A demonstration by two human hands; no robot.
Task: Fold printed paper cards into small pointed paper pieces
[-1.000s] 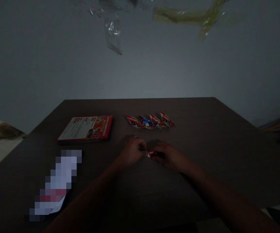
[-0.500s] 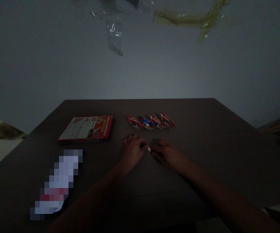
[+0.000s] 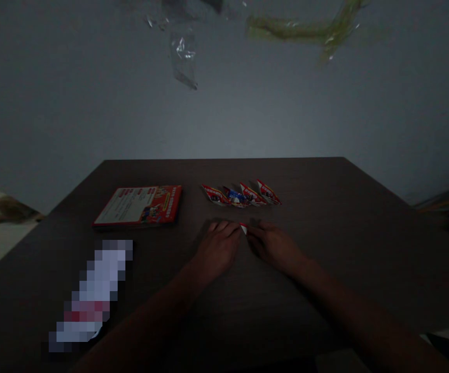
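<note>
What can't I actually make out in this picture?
All in the head view:
- Small red-and-white piece: its full shape, largely hidden by the left hand and right hand.
- Pale oblong object: its surface, blurred into blocks.
- Red-and-white flat item: its fine print, too small and dim.
- Yellowish tape: its upper end, cut off by the top edge.

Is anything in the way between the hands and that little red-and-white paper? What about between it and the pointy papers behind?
No, nothing visible. The small red-and-white paper piece shows right between the left hand and right hand. Nothing visible blocks the way to the four pointed red and blue papers either.
</note>
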